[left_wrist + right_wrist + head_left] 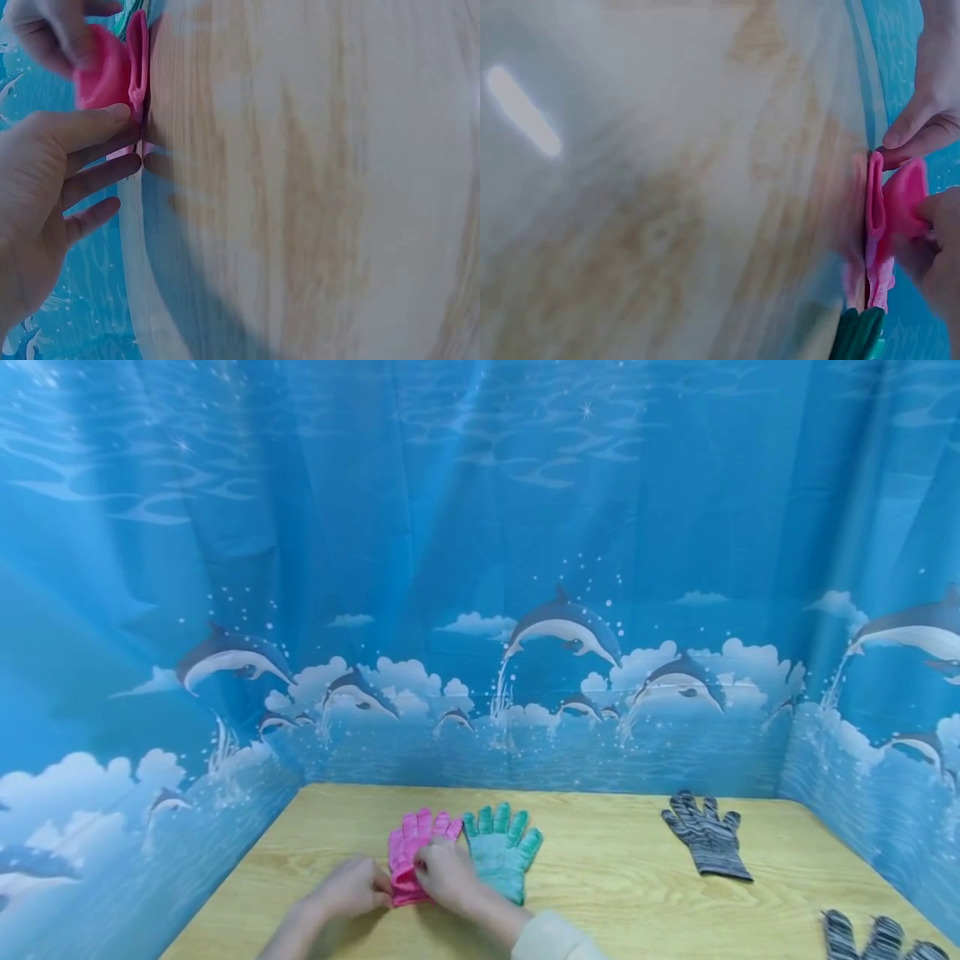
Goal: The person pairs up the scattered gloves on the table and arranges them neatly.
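A pink knit glove (408,842) lies on the table with its fingers pointing away. My left hand (348,887) pinches the near left corner of its cuff between thumb and fingers, low at the tabletop. Above the cuff, my right hand (447,868) grips the upper layer of pink fabric (905,199) and holds it raised, so the cuff gapes apart from the lower layer (874,195). Right beside the pink glove lies a green glove (504,847), partly covered by my right hand and wrist in the head view.
A grey-and-black striped glove (708,835) lies at the back right of the wooden table (607,877). Another striped glove (885,939) is cut off at the lower right. A blue dolphin-print curtain (480,568) encloses the table's back and sides.
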`<state>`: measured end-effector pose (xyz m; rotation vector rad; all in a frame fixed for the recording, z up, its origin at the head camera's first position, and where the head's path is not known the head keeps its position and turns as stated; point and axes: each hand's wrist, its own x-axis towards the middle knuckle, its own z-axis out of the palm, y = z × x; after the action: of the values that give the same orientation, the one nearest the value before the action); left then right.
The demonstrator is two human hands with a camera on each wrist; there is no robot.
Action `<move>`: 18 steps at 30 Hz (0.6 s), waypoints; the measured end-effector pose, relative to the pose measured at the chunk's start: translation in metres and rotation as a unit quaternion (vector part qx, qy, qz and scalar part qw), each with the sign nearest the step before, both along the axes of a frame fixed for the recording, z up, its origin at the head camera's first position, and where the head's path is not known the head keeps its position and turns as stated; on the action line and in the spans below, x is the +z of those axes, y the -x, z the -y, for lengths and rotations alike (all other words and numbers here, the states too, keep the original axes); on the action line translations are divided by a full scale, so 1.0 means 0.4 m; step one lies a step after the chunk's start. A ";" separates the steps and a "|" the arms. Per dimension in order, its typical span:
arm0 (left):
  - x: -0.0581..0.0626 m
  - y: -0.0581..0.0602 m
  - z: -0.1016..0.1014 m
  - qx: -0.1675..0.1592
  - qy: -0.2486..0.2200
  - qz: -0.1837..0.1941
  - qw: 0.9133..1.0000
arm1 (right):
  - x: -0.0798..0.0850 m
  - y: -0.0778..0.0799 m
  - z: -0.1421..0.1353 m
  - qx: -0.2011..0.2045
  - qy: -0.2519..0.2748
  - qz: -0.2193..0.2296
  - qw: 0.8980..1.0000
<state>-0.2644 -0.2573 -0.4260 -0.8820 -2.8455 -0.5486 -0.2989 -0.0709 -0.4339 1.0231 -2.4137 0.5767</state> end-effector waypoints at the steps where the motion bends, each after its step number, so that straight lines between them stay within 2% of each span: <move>1: -0.001 0.000 0.002 -0.001 0.002 -0.005 1.000 | -0.001 -0.002 -0.001 0.005 -0.016 0.021 1.000; 3: -0.002 -0.002 0.006 0.004 0.002 -0.008 1.000 | -0.003 -0.005 -0.004 0.011 -0.050 0.050 0.997; 5: -0.001 -0.004 0.008 0.012 0.001 -0.013 1.000 | -0.005 -0.007 -0.007 0.013 -0.082 0.049 0.995; 9: 0.005 -0.004 0.004 0.037 -0.008 -0.032 0.999 | -0.009 -0.007 -0.016 0.015 -0.155 -0.001 0.988; 12: 0.012 0.001 -0.006 0.032 0.005 -0.063 0.997 | -0.012 -0.004 -0.023 0.028 -0.189 -0.023 0.981; 16: 0.015 0.007 -0.026 0.002 0.038 -0.079 0.996 | -0.011 0.004 -0.029 0.053 -0.184 0.002 0.982; 18: 0.013 0.009 -0.034 -0.010 0.051 -0.078 0.996 | -0.006 0.008 -0.031 0.072 -0.168 0.035 0.983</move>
<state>-0.2680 -0.2439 -0.4207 -0.9267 -2.7458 -0.3241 -0.3021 -0.0586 -0.4365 1.3447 -2.5700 0.2579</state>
